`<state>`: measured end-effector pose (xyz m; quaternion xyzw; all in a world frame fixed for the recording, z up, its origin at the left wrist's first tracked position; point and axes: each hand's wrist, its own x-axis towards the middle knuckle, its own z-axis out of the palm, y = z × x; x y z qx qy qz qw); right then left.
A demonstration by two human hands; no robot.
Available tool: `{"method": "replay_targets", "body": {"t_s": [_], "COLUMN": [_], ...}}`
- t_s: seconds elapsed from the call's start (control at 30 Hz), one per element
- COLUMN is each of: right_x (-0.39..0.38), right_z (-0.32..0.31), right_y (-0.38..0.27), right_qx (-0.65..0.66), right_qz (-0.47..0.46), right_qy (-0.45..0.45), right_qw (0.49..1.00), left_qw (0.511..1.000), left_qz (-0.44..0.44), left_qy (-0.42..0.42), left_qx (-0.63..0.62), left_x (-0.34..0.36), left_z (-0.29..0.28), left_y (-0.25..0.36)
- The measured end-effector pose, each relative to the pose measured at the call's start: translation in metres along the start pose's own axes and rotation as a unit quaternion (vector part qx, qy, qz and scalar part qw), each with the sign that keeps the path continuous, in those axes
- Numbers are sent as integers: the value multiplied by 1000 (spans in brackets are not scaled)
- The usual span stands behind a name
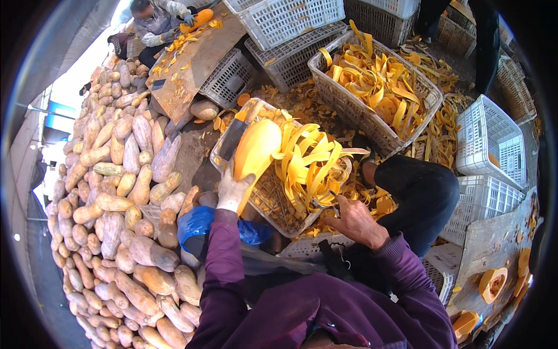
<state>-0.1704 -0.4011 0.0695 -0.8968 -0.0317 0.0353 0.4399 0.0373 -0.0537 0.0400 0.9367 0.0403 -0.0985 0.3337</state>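
My left hand [234, 189], in a pale glove, grips the near end of a long peeled orange squash [260, 142]. The squash lies tilted over a white plastic crate [266, 218]. Long curled strips of peel [311, 166] are heaped in the crate, to the right of the squash. My right hand [359, 222] is bare and closed around a peeler [323, 200], whose thin metal part shows at the fingertips. The peeler is at the near right side of the peel heap, apart from the squash. Its handle is mostly hidden by my fingers.
A large pile of unpeeled squashes [133, 244] fills the left side. Beyond my crate stands another crate [427, 125] full of peel. White crates [491, 142] are stacked at right, near halved squashes [493, 285] on a board. A co-worker [160, 26] handles a squash at far left.
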Motion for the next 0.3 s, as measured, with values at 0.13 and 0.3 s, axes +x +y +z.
{"method": "replay_targets", "body": {"t_s": [0.13, 0.3], "right_x": [-1, 1], "right_z": [-5, -14], "right_y": [21, 28], "right_qx": [-6, -4], "right_qz": [65, 85], "right_qy": [-9, 90], "right_qw": [998, 992], "left_qw": [984, 986], "left_qz": [-1, 69], "left_qy": [-80, -104], "left_qx": [-161, 113], "left_x": [78, 89], "left_z": [-1, 25], "left_y": [30, 98]}}
